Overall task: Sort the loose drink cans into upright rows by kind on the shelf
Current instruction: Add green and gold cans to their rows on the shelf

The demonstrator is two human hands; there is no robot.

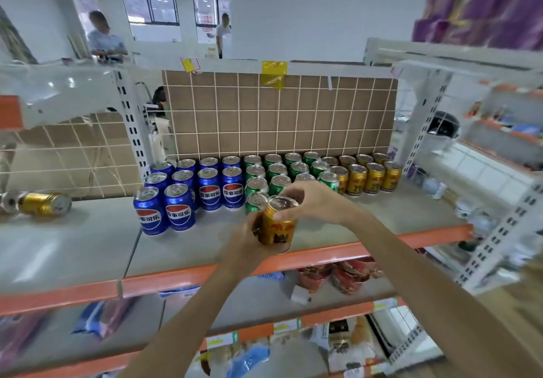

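Observation:
I hold one gold can (277, 227) upright above the front of the grey shelf (88, 248). My left hand (245, 238) grips its lower left side, and my right hand (308, 202) curls over its top rim. Behind it stand upright rows: blue cans (179, 210) on the left, green cans (257, 185) in the middle, gold cans (374, 177) on the right. Another gold can (44, 203) lies on its side at the far left of the shelf.
A brown grid-backed panel (279, 113) closes the back of the shelf. White slotted uprights (130, 124) flank it. An orange edge strip (323, 255) runs along the shelf front. Lower shelves hold packaged goods (346, 274). Two people stand far behind.

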